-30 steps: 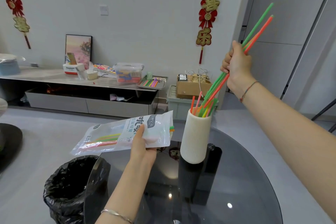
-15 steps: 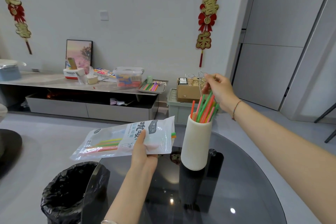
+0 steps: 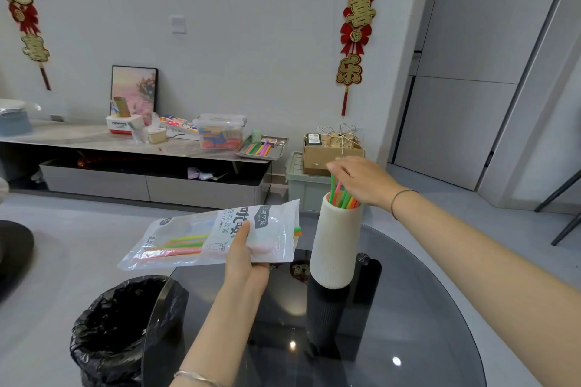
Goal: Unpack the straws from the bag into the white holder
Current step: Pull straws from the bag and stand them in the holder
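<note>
A ribbed white holder (image 3: 334, 248) stands on the dark glass table (image 3: 408, 324). Green, pink and orange straws (image 3: 343, 199) stick out of its top. My right hand (image 3: 361, 181) hovers flat over those straw tips, fingers spread and touching them, gripping none. My left hand (image 3: 243, 256) holds a clear plastic straw bag (image 3: 195, 237) level, left of the holder. A few green, orange and pink straws lie inside the bag, and their ends poke out of its open right end near the holder.
A bin lined with a black bag (image 3: 122, 327) stands at the table's left edge. Behind are a low cabinet (image 3: 132, 148) with boxes and a tray of straws (image 3: 262, 148), and a cardboard box (image 3: 327, 155) on a green crate.
My right hand has brought the long straws down into the holder, let them go, and now rests low over their tips. The left hand and bag have barely moved.
</note>
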`<state>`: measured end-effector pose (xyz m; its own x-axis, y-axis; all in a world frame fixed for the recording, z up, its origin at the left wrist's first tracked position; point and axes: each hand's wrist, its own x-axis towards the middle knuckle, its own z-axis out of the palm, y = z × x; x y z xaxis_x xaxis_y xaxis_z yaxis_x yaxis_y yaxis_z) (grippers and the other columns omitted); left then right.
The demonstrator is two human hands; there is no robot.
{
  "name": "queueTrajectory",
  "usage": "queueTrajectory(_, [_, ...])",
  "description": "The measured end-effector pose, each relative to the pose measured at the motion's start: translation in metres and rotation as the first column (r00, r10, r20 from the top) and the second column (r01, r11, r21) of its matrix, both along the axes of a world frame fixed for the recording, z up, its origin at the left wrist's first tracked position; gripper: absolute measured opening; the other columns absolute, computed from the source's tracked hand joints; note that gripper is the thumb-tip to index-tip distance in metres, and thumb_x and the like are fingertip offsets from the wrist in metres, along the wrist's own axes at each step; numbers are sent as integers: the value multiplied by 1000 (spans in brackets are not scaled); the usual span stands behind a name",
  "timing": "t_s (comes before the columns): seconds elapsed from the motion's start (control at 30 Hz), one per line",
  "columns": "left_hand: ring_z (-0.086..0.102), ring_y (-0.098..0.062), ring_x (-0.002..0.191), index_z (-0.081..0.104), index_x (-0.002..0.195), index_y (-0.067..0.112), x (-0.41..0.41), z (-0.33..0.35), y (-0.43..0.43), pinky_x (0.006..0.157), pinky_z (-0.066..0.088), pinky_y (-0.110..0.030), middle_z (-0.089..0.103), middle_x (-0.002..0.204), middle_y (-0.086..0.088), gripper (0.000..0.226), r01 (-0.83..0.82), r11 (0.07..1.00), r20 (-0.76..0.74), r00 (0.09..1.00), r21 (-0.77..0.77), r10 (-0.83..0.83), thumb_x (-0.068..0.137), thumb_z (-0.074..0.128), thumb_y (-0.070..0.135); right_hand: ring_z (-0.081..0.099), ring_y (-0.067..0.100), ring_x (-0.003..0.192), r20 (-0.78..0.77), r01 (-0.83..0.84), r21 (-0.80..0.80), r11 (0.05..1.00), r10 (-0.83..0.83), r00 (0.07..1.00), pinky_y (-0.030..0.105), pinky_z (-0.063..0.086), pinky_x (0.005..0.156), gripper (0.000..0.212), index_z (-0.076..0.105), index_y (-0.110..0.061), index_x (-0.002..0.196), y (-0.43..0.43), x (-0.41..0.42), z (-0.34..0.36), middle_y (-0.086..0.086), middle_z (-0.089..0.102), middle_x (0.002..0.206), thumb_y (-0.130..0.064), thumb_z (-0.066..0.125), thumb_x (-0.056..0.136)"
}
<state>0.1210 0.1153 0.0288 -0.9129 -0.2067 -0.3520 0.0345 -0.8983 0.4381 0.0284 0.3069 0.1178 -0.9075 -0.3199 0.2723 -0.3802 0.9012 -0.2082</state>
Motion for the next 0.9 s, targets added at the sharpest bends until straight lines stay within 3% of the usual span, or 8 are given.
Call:
queueTrajectory(0.1, [59,-29,114,40,138,19,1,0,-1,88,48,-47,59,128,-10,50,1,1000,0,1000,2,-1,92,57,10,39,23,134,-79,27,-15,1000,-28,996,41,36,108,42,45,-24,137,-2,6,2,2,42,147,-37,36,98])
queueTrajectory(0.2, [63,-25,97,43,134,18,2,0,-5,77,51,-44,62,120,-8,44,1,1000,-9,1000,-15,-1,93,56,11,43,13,130,-240,-73,-372,925,-20,971,31,37,106,37,51,-24,131,-14,28,1,-6,48,141,-35,42,97])
queueTrajectory(0.3, [64,-22,84,44,124,21,1,1,-11,64,51,-40,65,103,-4,36,-20,999,-19,1000,-30,19,92,57,12,58,3,97,-266,-208,-803,559,-24,964,12,43,89,25,61,-19,114,-41,67,-22,-16,62,111,-27,45,97])
queueTrajectory(0.4, [65,-21,88,51,112,21,2,1,-14,68,53,-40,64,112,-5,25,-46,994,-61,997,-96,40,91,60,13,55,6,113,12,12,-972,235,-2,1000,21,41,101,27,58,-18,118,-71,90,-65,-5,61,120,-26,42,99])
queueTrajectory(0.5, [65,-20,94,54,119,16,5,1,-9,78,53,-35,66,115,-7,31,-94,951,-93,993,-294,69,89,63,16,51,24,124,385,439,-878,-191,264,884,37,39,107,41,49,-10,133,-90,93,-96,8,53,136,-31,37,100])
queueTrajectory(0.57, [66,-14,90,58,116,13,7,0,-5,70,52,-27,68,107,-4,33,-120,899,-94,992,-421,89,85,68,18,53,30,120,428,618,-690,-378,476,768,43,39,105,45,51,-5,129,-94,90,-108,14,55,133,-35,33,101])
queueTrajectory(0.77, [69,-5,83,66,91,21,9,-3,8,63,54,-17,72,93,4,13,-173,721,-168,983,-671,80,80,73,18,72,37,81,240,690,-526,-498,691,682,47,59,64,40,77,-1,85,-101,91,-119,21,74,94,-23,46,95])
queueTrajectory(0.9, [70,-3,79,67,91,20,9,-7,8,61,53,-16,73,90,5,13,-181,730,-154,983,-659,105,80,73,17,73,32,81,296,636,-618,-462,612,733,45,60,71,28,72,-8,95,-101,91,-124,15,75,92,-22,48,95])
